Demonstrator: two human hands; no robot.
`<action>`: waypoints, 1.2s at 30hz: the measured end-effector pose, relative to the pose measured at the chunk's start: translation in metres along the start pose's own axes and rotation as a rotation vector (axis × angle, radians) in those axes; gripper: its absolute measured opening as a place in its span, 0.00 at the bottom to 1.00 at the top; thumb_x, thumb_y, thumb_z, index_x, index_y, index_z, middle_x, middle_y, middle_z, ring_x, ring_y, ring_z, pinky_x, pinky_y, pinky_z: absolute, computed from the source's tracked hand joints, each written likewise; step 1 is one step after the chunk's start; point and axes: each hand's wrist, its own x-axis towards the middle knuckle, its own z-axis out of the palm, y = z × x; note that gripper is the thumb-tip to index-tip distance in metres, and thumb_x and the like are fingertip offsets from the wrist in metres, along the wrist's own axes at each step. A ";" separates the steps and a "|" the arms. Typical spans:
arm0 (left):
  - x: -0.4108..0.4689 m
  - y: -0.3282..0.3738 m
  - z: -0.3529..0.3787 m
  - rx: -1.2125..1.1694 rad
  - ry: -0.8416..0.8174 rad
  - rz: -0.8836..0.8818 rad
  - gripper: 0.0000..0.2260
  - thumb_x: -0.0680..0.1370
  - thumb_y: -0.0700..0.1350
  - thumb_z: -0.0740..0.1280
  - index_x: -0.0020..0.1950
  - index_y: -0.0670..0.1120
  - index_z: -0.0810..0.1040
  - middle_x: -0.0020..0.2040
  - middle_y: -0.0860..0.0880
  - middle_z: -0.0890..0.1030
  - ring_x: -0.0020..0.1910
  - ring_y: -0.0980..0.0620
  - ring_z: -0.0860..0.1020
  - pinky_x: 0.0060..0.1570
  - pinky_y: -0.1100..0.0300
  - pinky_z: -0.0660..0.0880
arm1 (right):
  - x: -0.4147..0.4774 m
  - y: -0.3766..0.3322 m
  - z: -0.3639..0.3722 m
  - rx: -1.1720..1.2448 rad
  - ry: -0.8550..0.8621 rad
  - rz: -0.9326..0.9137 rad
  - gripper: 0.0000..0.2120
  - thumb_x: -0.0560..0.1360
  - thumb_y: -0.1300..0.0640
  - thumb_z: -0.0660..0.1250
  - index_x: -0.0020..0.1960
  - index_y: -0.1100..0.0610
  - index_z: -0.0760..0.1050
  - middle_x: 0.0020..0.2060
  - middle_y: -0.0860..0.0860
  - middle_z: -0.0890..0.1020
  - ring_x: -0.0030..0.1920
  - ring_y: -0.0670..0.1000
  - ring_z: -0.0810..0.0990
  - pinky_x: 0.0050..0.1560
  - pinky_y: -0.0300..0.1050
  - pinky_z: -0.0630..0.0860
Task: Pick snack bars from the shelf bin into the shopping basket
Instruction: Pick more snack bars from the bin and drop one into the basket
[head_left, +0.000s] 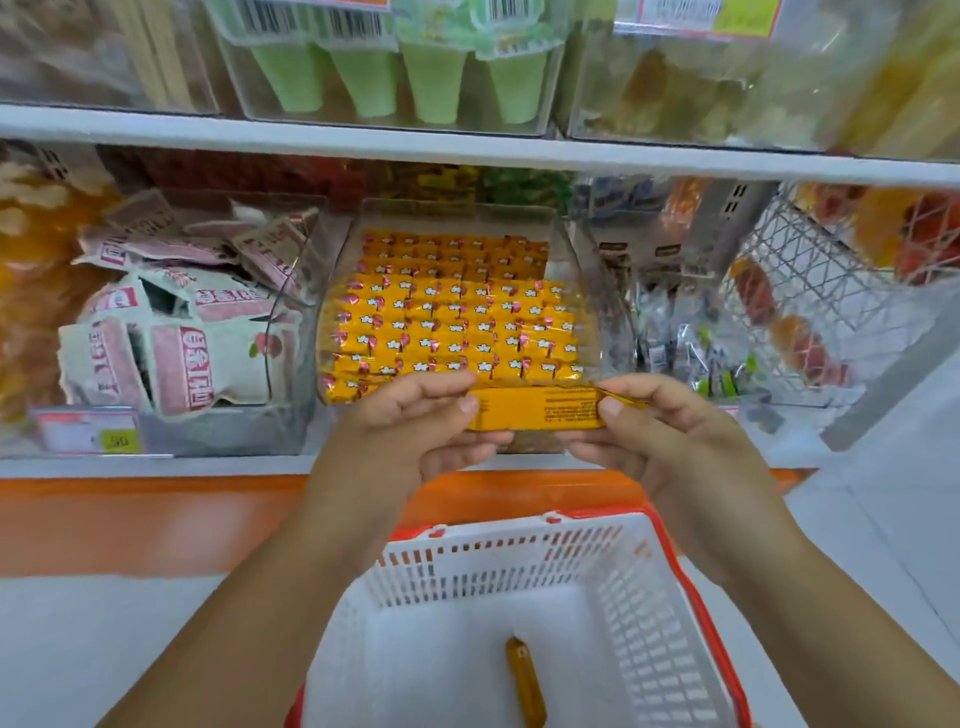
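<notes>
Left hand: the left hand (415, 423) grips the left end of a yellow snack bar (535, 410), thumb on top and fingers curled underneath.
Right hand: the right hand (662, 434) pinches the right end of the same bar; the crimped wrapper tail sticks out toward 3 o'clock.
Held bar: roughly level with its printed back up, at the middle of the view, in front of the bin and above the far rim of the basket.
Bin: a clear bin (332, 291) at 12 o'clock from the hands, packed with rows of yellow bars (452, 322).
Basket: a white basket (498, 561) with a red rim at 6 o'clock; one loose bar (525, 680) lies on its floor.
Handling: probably light and thin. The foil wrapper looks slick and crinkly, and the filling may snap if bent. A hold across the flat middle seems safer than the crimped ends.
Hard to make out: the print on the bar is blurred. The hands cover the bin's front edge, and the basket's near side is cut off. The pink packets (182, 358) at 9 o'clock and the wire rack (810, 270) at 2 o'clock are smeared.
</notes>
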 end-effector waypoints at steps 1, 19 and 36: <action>0.003 0.002 -0.001 -0.011 -0.020 0.000 0.16 0.71 0.41 0.69 0.59 0.44 0.80 0.49 0.42 0.86 0.48 0.41 0.85 0.45 0.59 0.82 | 0.003 -0.001 -0.001 0.024 0.000 -0.002 0.14 0.69 0.61 0.67 0.54 0.64 0.76 0.46 0.61 0.85 0.46 0.60 0.86 0.44 0.44 0.83; 0.015 0.005 -0.002 0.302 0.110 0.127 0.18 0.81 0.40 0.63 0.34 0.54 0.80 0.30 0.58 0.78 0.42 0.54 0.85 0.52 0.57 0.75 | 0.021 0.010 -0.002 -0.137 0.007 -0.106 0.19 0.59 0.38 0.79 0.37 0.51 0.79 0.47 0.54 0.85 0.50 0.56 0.85 0.54 0.52 0.79; 0.016 0.008 -0.005 0.165 0.095 0.111 0.15 0.65 0.43 0.71 0.51 0.51 0.83 0.44 0.51 0.86 0.39 0.48 0.86 0.39 0.66 0.79 | 0.021 0.010 -0.006 -0.117 -0.085 -0.081 0.26 0.53 0.40 0.83 0.47 0.49 0.82 0.50 0.55 0.86 0.46 0.58 0.86 0.50 0.43 0.81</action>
